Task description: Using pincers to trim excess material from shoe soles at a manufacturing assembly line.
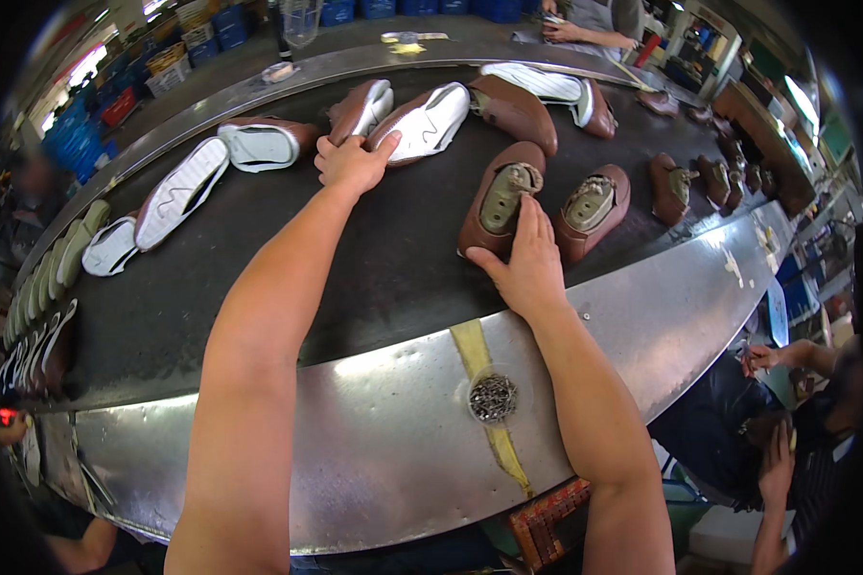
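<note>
My left hand (pixel 353 161) reaches far across the black conveyor belt (pixel 355 268) and rests on a brown shoe lying sole-up with a white sole (pixel 430 122); a second white-soled shoe (pixel 362 108) lies just left of it. My right hand (pixel 524 259) grips the heel end of a brown shoe upper on a last (pixel 501 196), nearer the belt's metal rim. Another lasted brown shoe (pixel 593 206) sits right beside it.
More shoes and loose white soles (pixel 180 190) lie along the belt, with a stack of soles (pixel 43 287) at far left. A pile of small nails (pixel 493 397) sits on the steel rim (pixel 374 460). Another person's hands (pixel 767 359) work at the right, one more at the far end (pixel 585 29).
</note>
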Available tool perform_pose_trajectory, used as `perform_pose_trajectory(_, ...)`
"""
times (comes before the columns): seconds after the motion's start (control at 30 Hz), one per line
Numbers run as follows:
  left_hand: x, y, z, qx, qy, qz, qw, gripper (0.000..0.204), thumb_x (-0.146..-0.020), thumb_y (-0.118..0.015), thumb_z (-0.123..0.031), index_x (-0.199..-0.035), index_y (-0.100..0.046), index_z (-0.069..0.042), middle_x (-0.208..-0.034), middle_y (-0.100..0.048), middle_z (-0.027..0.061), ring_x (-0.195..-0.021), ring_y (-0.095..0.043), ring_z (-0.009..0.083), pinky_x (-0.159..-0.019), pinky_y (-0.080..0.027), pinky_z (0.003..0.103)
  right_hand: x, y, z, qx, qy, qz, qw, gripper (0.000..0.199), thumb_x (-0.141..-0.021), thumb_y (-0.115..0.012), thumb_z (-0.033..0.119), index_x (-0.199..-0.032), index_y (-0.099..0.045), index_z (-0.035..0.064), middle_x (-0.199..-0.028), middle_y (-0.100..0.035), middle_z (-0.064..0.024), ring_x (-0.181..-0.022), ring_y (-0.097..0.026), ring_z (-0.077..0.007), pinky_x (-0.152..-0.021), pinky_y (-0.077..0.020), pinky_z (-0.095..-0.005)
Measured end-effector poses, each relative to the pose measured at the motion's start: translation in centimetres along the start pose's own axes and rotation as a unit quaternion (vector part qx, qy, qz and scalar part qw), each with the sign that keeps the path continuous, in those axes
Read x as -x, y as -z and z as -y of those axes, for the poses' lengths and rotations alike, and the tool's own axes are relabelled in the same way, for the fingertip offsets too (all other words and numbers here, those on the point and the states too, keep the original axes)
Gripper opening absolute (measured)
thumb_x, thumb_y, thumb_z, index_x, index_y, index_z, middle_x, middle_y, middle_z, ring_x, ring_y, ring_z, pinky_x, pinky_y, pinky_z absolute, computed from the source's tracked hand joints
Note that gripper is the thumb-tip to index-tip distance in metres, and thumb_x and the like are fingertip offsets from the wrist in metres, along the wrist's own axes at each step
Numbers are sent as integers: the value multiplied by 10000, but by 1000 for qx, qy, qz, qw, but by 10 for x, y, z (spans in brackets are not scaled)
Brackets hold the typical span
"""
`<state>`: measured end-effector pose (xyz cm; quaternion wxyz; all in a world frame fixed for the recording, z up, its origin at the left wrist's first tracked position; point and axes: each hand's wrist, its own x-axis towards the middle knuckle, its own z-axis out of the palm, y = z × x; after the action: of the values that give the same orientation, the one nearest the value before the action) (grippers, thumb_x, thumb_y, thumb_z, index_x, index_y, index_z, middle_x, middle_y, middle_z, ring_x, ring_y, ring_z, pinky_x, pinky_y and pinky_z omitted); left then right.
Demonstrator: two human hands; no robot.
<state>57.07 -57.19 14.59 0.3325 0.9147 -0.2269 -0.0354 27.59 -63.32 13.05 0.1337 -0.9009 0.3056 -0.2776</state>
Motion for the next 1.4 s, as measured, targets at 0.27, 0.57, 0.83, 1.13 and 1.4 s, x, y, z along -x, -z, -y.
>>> perform_pose_trajectory(0.27, -5, -18, -34, -100, -35, 59, 993, 855, -867, -587, -726, -1349, -632, -21, -1484, -408, 262, -1294, -514, 419, -1078, -445, 437, -2, 3, 8, -9, -19, 10, 1000, 1031, -821, -812, 437, -1515, -244, -72, -1549, -357, -274, -1428, -372, -426, -1105, -406, -520)
perform_pose_trajectory(0.57, 123, 112, 57, -127, -133, 113, 976, 684, -867, -680, -611, -1115, -716, 25, -1449, -458, 278, -1240, -572, 405, -1037, -478, 435, 1, 3, 4, -19, -40, -13, 999, 1053, -793, -842, 412, -1519, -238, -54, -1569, -342, -240, -1455, -336, -399, -1131, -390, -506)
perform_pose_trajectory(0.83, 301, 323, 203, 224, 33, 5, 974, 417, -1015, -632, -365, -1100, -725, 32, -940, -706, 76, -799, -559, 122, -713, -459, 286, 30, -1, 14, -183, 17, -122, 975, 710, -949, -662, 306, -1459, -363, -87, -1489, -427, -304, -1394, -415, -435, -1167, -349, -456)
perform_pose_trajectory(1.13, 415, 357, 220, 85, -98, -3, 992, 383, -938, -736, -276, -1211, -686, -12, -1181, -692, 156, -1140, -634, 219, -907, -521, 313, 152, 38, 3, -215, -77, -107, 968, 578, -984, -617, 275, -1428, -457, -59, -1394, -549, -299, -1304, -538, -435, -1099, -422, -466)
perform_pose_trajectory(1.4, 329, 263, 220, 34, -167, -91, 981, 538, -933, -688, -467, -1338, -656, -115, -1584, -310, 322, -1481, -307, 468, -1189, -324, 466, 227, 69, 44, -88, -27, -82, 992, 571, -980, -608, 275, -1398, -449, -80, -1399, -519, -316, -1324, -491, -458, -1123, -392, -477)
